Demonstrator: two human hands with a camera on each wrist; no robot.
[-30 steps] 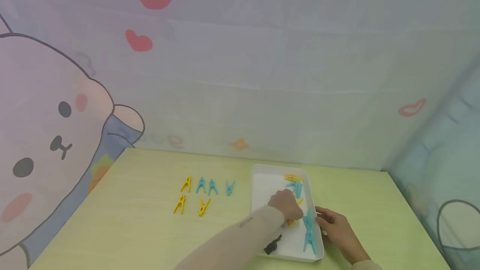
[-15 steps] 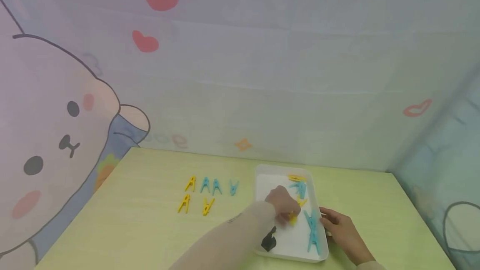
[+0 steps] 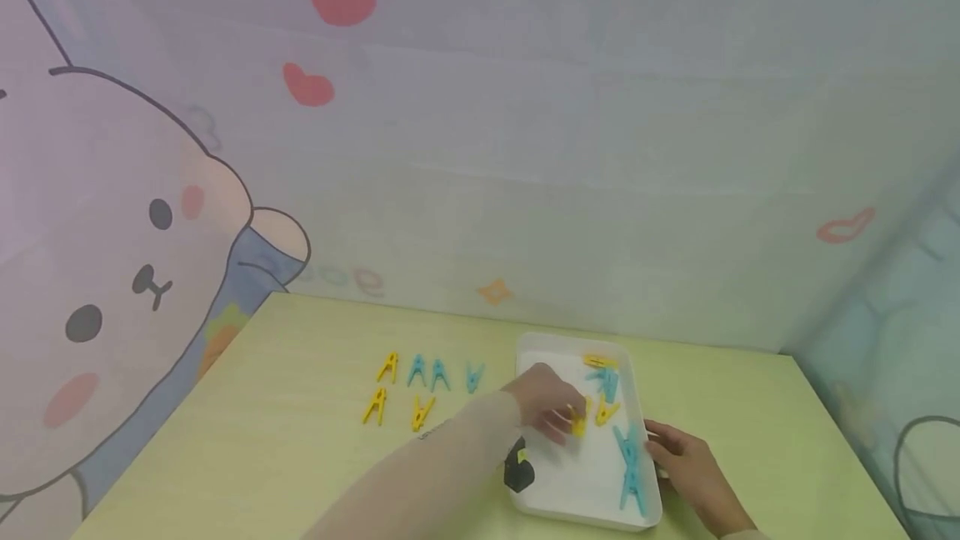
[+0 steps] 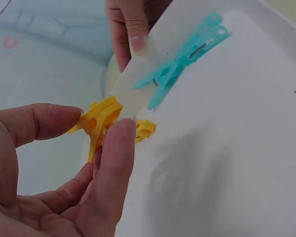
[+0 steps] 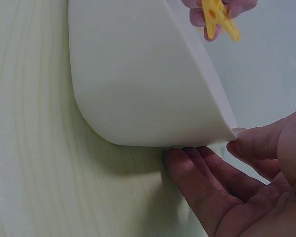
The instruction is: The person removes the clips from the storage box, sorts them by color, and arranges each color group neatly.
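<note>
My left hand [image 3: 546, 398] is over the white tray [image 3: 558, 515], pinching a yellow clothespin [image 4: 104, 116] between thumb and fingers. In the left wrist view the pin's handles are between the fingertips and its body points away from the palm. My right hand [image 3: 693, 469] holds the tray's right side. Its thumb is on the rim and its fingers bend under the wall, as the right wrist view shows. Inside the tray lie a yellow clothespin [image 3: 606, 412], a blue clothespin [image 3: 606, 382], another yellow one [image 3: 600, 362] at the back, and blue clothespins [image 3: 632, 486] along the right wall.
Left of the tray, yellow clothespins [image 3: 375, 405] and blue clothespins [image 3: 417, 370] lie spread in two rough rows on the pale table [image 3: 315, 357]. A dark object [image 3: 518, 467] shows by the left forearm at the tray's left wall. A printed cloth [image 3: 600, 148] hangs behind the table.
My left hand has drawn back leftward and lifted a yellow clothespin, uncovering another yellow one in the tray. The right hand stays on the tray's side. The head view has shifted slightly.
</note>
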